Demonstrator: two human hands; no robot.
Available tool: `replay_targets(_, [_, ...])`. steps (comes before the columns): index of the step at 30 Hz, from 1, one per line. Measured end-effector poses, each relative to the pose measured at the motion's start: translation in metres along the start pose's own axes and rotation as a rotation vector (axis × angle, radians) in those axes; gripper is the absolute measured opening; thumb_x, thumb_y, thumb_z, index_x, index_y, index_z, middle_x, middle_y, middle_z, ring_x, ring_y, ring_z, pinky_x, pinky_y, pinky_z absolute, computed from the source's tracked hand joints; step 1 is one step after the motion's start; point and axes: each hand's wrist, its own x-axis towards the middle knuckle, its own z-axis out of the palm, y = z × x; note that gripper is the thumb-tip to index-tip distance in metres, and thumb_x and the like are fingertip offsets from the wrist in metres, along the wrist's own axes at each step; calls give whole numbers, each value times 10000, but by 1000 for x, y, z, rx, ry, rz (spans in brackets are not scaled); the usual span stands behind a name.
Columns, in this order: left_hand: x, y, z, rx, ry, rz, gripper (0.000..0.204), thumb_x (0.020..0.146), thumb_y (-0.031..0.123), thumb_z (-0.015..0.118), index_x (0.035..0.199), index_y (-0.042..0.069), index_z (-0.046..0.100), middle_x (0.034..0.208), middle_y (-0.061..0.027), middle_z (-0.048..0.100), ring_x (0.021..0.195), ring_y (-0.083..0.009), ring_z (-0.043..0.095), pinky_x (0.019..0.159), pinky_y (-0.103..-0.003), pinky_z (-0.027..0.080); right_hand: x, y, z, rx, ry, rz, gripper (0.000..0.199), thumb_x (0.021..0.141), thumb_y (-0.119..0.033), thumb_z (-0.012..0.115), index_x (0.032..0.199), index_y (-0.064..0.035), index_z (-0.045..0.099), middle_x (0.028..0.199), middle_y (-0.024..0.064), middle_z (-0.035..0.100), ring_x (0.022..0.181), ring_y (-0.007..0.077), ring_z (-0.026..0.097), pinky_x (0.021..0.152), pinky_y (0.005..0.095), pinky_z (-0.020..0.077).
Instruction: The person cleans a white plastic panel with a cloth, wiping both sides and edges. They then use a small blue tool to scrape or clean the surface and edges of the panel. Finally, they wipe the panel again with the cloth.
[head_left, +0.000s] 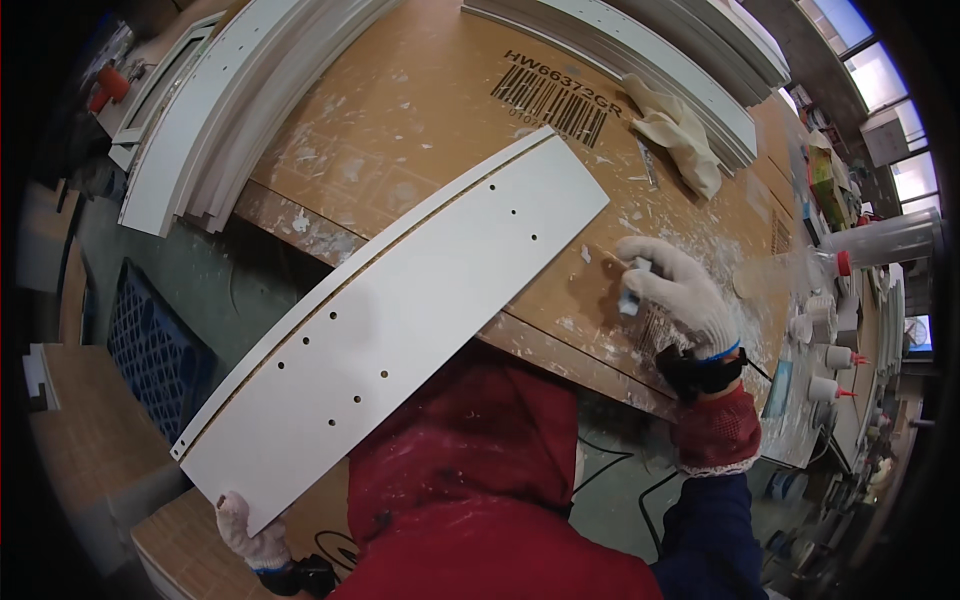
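A long white board (400, 310) with several small drilled holes and a groove along its upper edge lies slanted across the cardboard-covered bench (420, 110). My left hand (250, 535), in a white glove, grips the board's near lower corner. My right hand (675, 290), also gloved, is closed on a small pale object pressed to the cardboard just right of the board's far end. What that object is I cannot tell.
Stacks of white panels (210, 130) lie at the upper left and along the top (650, 50). A crumpled glove or rag (685, 135) rests on the bench. Glue bottles with red tips (830, 390) and a clear container (885, 240) stand at right. A blue crate (150, 350) sits below left.
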Motion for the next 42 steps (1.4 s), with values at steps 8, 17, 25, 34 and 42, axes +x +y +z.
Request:
replay_targets(8, [26,40,-1,-1476,15,-986,565,896,366,592,1276,-11,411,1091,-174,591,820,-282,642,573,-349,555,68,-14,-79,-1001,657,-328,642,863,-425,589,1374,-77,414,1358,207,445,1226,372,469,1017,422,390])
replay_targets(17, [10,67,14,-1413,51,-1250,486,897,354,595,1250,48,458,1069,-126,603,845,-244,642,591,-355,549,174,-17,-105,-1163,500,44,532,948,-421,445,1375,-110,380,1203,269,559,1158,424,512,949,463,412])
replay_targets(25, [22,77,16,-1313,-72,-1362,361,906,231,593,1152,-20,510,1009,-112,623,806,-213,652,616,-291,548,142,-86,-22,-872,473,-202,332,927,-374,505,1137,-144,620,941,165,667,854,313,651,748,427,499])
replay_targets(34, [26,82,16,-1352,-50,-1351,368,911,180,582,1183,-38,463,1013,-146,615,806,-246,658,647,-314,571,36,-81,214,-1179,-385,-1028,299,798,-228,558,1091,-210,618,645,-2,567,470,171,584,326,341,376])
replay_targets(42, [-11,59,17,-1349,-69,-1459,457,904,247,582,1233,-41,449,1141,-181,577,963,-287,631,749,-390,561,138,-78,146,-1204,36,-588,218,873,-176,566,1063,-70,561,980,175,610,896,335,624,768,433,512])
